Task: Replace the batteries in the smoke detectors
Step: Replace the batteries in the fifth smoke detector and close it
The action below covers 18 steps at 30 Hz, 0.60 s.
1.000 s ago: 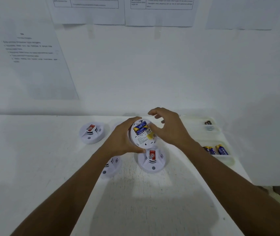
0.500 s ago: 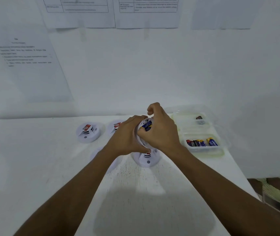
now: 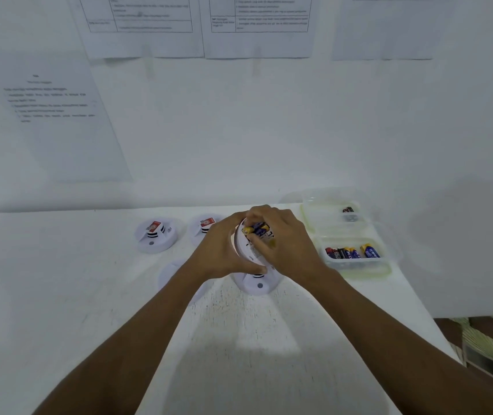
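Closes right hand (image 3: 284, 244) down from a hover onto the batteries (image 3: 256, 229), fingers curled on them. Grips upturned smoke detector (image 3: 244, 250) in left hand (image 3: 219, 251), raised over the tabletop (image 3: 239, 339). Likely prying them out; swap underway.

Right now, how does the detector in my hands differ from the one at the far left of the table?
The held detector is tilted, up off the table, gripped by the left hand; the left detector lies flat on it, untouched. The held detector shows its back with batteries, the right hand curling its fingers on them; the left detector shows a red tag. Both are white and round.
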Motion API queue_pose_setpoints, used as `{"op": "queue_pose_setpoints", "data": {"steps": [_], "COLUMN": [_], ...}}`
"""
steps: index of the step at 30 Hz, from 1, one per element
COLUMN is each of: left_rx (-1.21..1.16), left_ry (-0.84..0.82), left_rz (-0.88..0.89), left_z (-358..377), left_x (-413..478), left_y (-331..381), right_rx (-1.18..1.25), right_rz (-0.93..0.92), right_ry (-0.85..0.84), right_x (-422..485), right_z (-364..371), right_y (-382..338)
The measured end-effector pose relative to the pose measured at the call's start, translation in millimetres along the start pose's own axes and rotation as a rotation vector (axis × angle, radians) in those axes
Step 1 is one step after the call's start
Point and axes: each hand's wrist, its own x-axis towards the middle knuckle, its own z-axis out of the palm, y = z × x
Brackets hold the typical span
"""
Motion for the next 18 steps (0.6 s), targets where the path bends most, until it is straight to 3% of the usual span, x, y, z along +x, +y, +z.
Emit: {"op": "queue_pose_setpoints", "data": {"steps": [4, 8, 13, 18], "left_rx": [-0.026, -0.047, -0.088, -0.093], "left_ry": [-0.044, -0.085, -0.102, -0.119], "left_rz": [-0.034, -0.026, -0.012, 0.003], "left_z": [7.0, 18.1, 37.1, 63.5], "left_x": [3.0, 11.1, 23.2, 33.6], "left_y": [7.6, 11.5, 27.9, 43.4], "right_rx": [0.132, 0.335, 0.100, -0.170], "right_rz": [0.063, 0.289, 0.586, 0.678], "right_ry": [0.079, 0.146, -0.039, -0.254], "right_x": [-1.6, -5.2, -28.2, -42.4], "right_z": [-16.7, -54.5, -112.1, -129.8], "right_y": [-0.6, 18.3, 92.0, 142.2]}}
